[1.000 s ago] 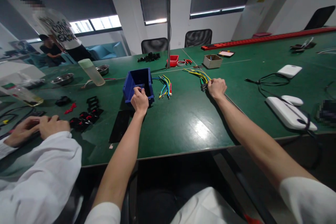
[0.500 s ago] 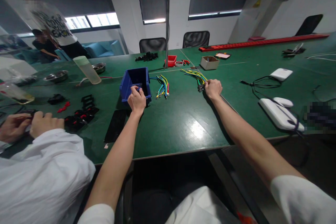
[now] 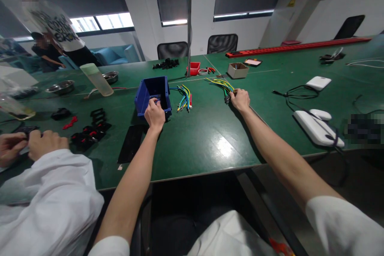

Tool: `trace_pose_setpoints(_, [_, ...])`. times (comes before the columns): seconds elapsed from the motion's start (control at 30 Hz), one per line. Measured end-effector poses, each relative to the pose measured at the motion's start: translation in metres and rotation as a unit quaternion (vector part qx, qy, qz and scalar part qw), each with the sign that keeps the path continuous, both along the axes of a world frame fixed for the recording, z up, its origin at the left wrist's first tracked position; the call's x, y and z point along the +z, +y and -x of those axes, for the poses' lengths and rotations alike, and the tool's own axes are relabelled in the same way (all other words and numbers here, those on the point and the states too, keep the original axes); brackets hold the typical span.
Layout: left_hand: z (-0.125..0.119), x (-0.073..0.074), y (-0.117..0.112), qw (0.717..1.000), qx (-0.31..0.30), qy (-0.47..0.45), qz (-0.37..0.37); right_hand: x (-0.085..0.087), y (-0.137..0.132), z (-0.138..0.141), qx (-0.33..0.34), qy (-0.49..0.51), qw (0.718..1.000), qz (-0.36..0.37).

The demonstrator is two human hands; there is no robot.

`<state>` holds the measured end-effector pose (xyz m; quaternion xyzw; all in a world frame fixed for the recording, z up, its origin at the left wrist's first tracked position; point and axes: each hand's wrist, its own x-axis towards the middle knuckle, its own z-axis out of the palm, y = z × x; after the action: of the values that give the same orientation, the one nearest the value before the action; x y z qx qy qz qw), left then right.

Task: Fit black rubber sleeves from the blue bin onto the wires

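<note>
A deep blue plastic bin (image 3: 140, 97) stands on the green table, its opening toward me. My left hand (image 3: 155, 115) is closed at its front edge, fingers curled over the rim; the inside behind the fingers is partly hidden. To the right, my right hand (image 3: 240, 99) is closed at the near end of a bundle of yellow, green and blue cables (image 3: 220, 84). Dark ends stick out beside its fingertips. Between my hands lies a second bunch of short coloured cables (image 3: 186, 99) with metal lugs.
A black phone (image 3: 131, 143) lies left of my forearm. At far left a co-worker's hands (image 3: 48, 143) handle something dark near black-and-red parts (image 3: 90, 136). Behind stand a bottle (image 3: 97, 80), a red tray (image 3: 195, 68) and a small box (image 3: 238, 71). White devices (image 3: 318, 128) lie right.
The whole view has shifted slightly left. Both my hands stay at the bin and the cables, with almost no movement of their own.
</note>
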<state>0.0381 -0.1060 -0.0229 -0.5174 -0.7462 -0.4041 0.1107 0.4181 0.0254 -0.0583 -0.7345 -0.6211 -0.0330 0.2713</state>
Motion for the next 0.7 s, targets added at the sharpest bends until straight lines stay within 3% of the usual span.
trace_pose_setpoints(0.3, [-0.001, 0.006, -0.005, 0.999, -0.018, -0.022, -0.027, 0.006, -0.007, 0.004, -0.015, -0.005, 1.0, 0.009])
trace_pose_setpoints(0.5, [0.001, 0.003, -0.002, 0.999, -0.01, -0.023, -0.043, 0.016, -0.018, 0.011, -0.033, -0.008, 0.998, -0.051])
trace_pose_setpoints(0.7, [-0.001, 0.005, -0.003, 0.998, -0.024, -0.034, -0.048, 0.026, -0.051, 0.053, 0.058, -0.055, 0.992, -0.094])
